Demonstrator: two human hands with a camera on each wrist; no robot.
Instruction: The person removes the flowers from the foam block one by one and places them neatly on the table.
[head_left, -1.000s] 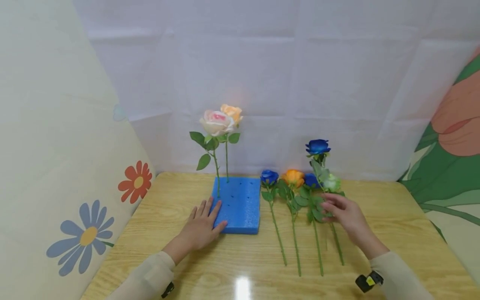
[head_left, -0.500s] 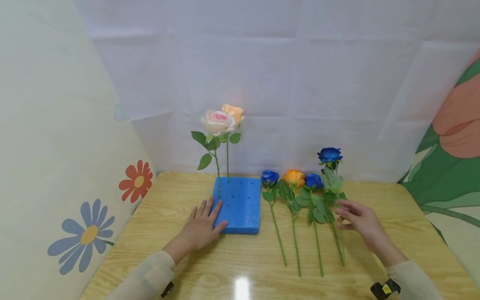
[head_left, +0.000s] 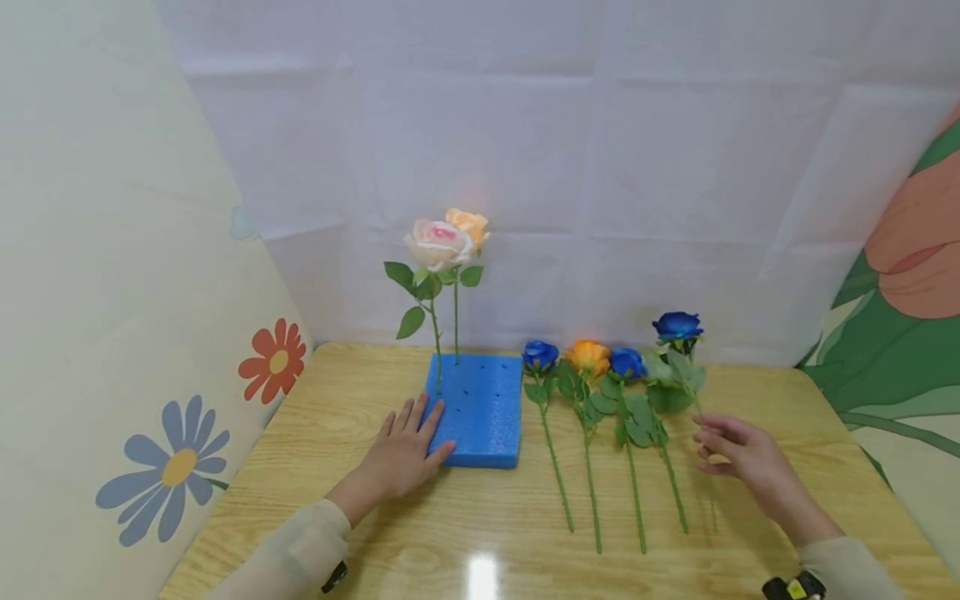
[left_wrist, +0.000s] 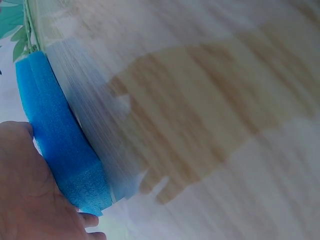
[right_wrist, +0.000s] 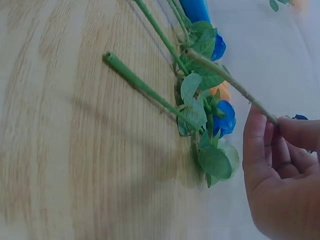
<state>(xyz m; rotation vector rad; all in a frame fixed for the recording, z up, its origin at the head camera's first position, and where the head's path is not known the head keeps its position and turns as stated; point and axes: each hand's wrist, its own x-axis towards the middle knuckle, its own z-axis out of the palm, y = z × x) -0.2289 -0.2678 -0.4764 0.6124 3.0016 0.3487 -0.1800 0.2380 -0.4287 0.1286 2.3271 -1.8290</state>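
Observation:
A blue rose [head_left: 678,326] stands nearly upright above the table's right part, its stem [right_wrist: 232,82] pinched between thumb and fingers of my right hand [head_left: 750,458]. The stem's lower end hangs over the table in the right wrist view. My left hand [head_left: 403,454] rests with spread, straight fingers on the left front edge of a blue foam block [head_left: 483,425]. Two roses rise from the block's far left side: a white-pink rose [head_left: 438,244] and a light orange rose [head_left: 468,227]. Several small holes show in its top.
Between block and right hand lie a blue rose [head_left: 540,356], an orange rose [head_left: 588,358], another blue rose [head_left: 627,362] and a pale green rose [right_wrist: 229,155], stems toward the front. A white cloth [head_left: 525,167] hangs behind the wooden table [head_left: 420,550].
My right hand has moved right and toward the front, carrying the blue rose away from the lying roses and lower. The left hand stays on the block.

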